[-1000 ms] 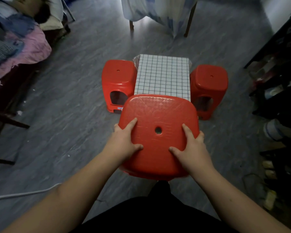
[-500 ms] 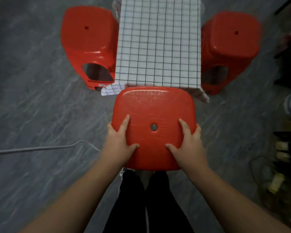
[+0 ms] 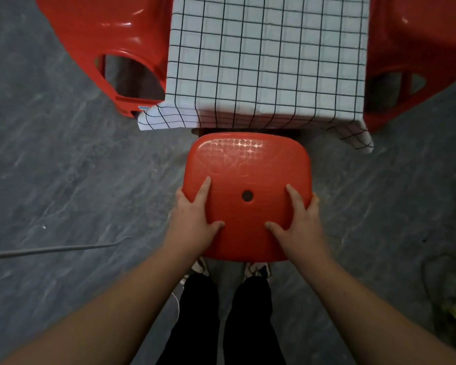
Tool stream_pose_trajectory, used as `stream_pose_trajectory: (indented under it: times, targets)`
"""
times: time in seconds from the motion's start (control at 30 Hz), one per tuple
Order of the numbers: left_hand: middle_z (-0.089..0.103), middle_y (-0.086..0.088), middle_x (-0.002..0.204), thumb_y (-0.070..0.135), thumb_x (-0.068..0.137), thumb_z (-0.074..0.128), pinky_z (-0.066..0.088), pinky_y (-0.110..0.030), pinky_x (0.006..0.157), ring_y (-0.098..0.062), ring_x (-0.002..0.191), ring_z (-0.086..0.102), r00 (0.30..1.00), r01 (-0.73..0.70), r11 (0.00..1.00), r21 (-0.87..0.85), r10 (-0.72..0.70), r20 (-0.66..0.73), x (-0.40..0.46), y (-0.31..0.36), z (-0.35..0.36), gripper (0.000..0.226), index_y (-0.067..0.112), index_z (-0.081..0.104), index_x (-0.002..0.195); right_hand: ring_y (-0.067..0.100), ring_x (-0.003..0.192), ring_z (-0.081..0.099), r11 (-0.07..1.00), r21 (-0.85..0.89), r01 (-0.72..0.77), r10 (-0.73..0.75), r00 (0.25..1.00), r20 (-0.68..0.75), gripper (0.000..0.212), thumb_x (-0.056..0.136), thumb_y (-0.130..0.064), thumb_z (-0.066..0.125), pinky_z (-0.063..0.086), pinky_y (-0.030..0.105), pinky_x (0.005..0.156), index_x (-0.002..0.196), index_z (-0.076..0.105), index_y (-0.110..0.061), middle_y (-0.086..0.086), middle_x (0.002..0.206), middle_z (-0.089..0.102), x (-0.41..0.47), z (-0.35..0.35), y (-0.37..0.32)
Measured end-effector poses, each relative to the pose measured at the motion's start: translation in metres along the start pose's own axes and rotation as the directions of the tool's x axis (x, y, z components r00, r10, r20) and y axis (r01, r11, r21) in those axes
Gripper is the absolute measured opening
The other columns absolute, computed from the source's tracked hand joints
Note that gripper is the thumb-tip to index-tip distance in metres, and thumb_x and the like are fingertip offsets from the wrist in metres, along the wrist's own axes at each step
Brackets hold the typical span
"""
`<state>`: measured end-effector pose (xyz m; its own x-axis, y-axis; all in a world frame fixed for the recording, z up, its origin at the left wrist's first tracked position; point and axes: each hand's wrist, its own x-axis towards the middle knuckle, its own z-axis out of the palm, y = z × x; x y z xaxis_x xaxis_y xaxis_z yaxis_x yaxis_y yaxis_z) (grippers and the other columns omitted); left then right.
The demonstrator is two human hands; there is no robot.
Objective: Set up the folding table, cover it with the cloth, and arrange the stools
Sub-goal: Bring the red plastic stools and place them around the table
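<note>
A red plastic stool (image 3: 246, 167) with a small hole in its seat is right in front of me, at the near edge of the low table. My left hand (image 3: 194, 219) grips its left side and my right hand (image 3: 299, 222) grips its right side, thumbs on the seat. The table is covered by a white cloth with a black grid (image 3: 266, 56), its corners hanging down. A second red stool (image 3: 108, 40) stands at the table's left side and a third red stool (image 3: 419, 48) at its right side.
Grey streaked floor (image 3: 63, 167) lies all around. A pale cable (image 3: 50, 250) runs across the floor at the left. My legs in black trousers (image 3: 221, 320) and my shoes are just behind the held stool. Dim clutter sits at the lower right edge.
I have stepped closer to the table and look more steeply down. The held stool has moved forward and lower, up to the table's near edge. Both hands keep their grip.
</note>
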<state>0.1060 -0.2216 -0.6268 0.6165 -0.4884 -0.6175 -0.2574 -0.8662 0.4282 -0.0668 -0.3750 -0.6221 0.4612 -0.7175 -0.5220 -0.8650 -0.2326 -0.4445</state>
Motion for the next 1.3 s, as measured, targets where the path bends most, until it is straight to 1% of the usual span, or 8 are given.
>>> stream_pose_trajectory:
  times: [0.27,0.4,0.5,0.8,0.93,1.03,1.17,1.3]
  targets:
    - [0.006,-0.009,0.158,0.036,0.074,0.084,0.031,-0.051,0.117,-0.033,0.145,0.025,1.0,-0.017,1.0,0.015,0.017,-0.001,0.009,0.001,0.003,0.111,0.056,0.004,0.149,0.037,0.143,0.029,1.0,-0.01,-0.027,0.027,1.0,-0.004,0.098,0.077,-0.042,0.08,0.035,0.051,0.114,0.149,0.013,-0.05,0.014,0.161,0.003,0.004,0.009,0.002]
    - [-0.012,-0.016,0.162,0.034,0.076,0.083,0.024,-0.052,0.12,-0.039,0.15,0.012,1.0,0.019,0.998,0.054,-0.02,0.017,0.007,0.005,0.003,0.112,0.056,0.0,0.149,0.041,0.143,0.026,0.998,-0.036,-0.051,0.052,0.998,0.043,0.098,0.08,-0.039,0.078,0.032,0.049,0.115,0.151,0.011,-0.046,0.019,0.161,-0.003,0.003,0.003,-0.005]
    - [-0.02,-0.014,0.162,0.036,0.081,0.078,0.016,-0.051,0.122,-0.039,0.15,0.002,1.0,0.023,0.992,0.123,-0.025,0.017,0.001,0.016,0.001,0.106,0.047,0.001,0.154,0.041,0.148,0.012,0.995,-0.09,-0.047,0.053,0.997,0.058,0.094,0.084,-0.038,0.074,0.024,0.049,0.117,0.153,0.01,-0.045,0.019,0.162,-0.007,0.0,-0.005,-0.013]
    - [-0.003,-0.015,0.165,0.027,0.085,0.07,0.018,-0.048,0.122,-0.034,0.151,0.004,0.988,-0.091,0.994,0.068,0.099,-0.121,-0.019,0.027,-0.016,0.09,0.036,0.016,0.156,0.029,0.148,0.015,0.979,-0.141,0.144,-0.155,0.986,-0.066,0.081,0.084,-0.031,0.072,0.023,0.045,0.119,0.153,0.028,-0.032,0.005,0.166,0.007,-0.019,-0.022,-0.025]
    - [-0.005,-0.018,0.164,0.036,0.083,0.075,0.014,-0.048,0.123,-0.038,0.151,0.004,0.994,-0.072,0.991,0.11,0.081,-0.08,-0.022,0.009,-0.011,0.098,0.037,0.011,0.157,0.032,0.149,0.011,0.984,-0.146,0.102,-0.108,0.994,-0.036,0.085,0.083,-0.036,0.074,0.023,0.049,0.119,0.152,0.025,-0.038,0.006,0.165,0.002,-0.023,-0.013,-0.008]
    - [-0.014,-0.015,0.163,0.045,0.077,0.081,0.016,-0.05,0.122,-0.038,0.151,0.0,0.996,-0.079,0.994,0.069,0.081,-0.023,-0.014,-0.003,0.001,0.108,0.048,0.006,0.154,0.034,0.15,0.007,0.996,-0.089,0.032,-0.032,0.999,0.001,0.094,0.082,-0.042,0.076,0.021,0.049,0.118,0.153,0.015,-0.047,0.007,0.165,-0.009,-0.021,-0.004,0.001]
    - [-0.021,-0.014,0.162,0.044,0.072,0.085,0.018,-0.049,0.122,-0.037,0.151,0.0,0.997,-0.082,0.996,0.039,0.082,0.007,0.004,-0.013,0.012,0.112,0.053,0.007,0.152,0.036,0.149,0.013,0.999,-0.026,-0.042,0.043,0.999,0.02,0.1,0.08,-0.04,0.078,0.024,0.048,0.118,0.152,0.009,-0.053,0.007,0.164,-0.015,-0.015,0.012,0.004]
    - [-0.018,-0.012,0.162,0.042,0.068,0.088,0.027,-0.05,0.119,-0.039,0.149,0.016,0.997,-0.077,0.997,0.007,0.077,0.002,0.011,-0.019,0.012,0.113,0.058,0.009,0.148,0.036,0.148,0.019,0.993,0.065,-0.096,0.097,0.995,-0.002,0.106,0.076,-0.035,0.083,0.029,0.051,0.118,0.15,0.01,-0.055,0.01,0.164,-0.01,-0.01,0.021,0.008]
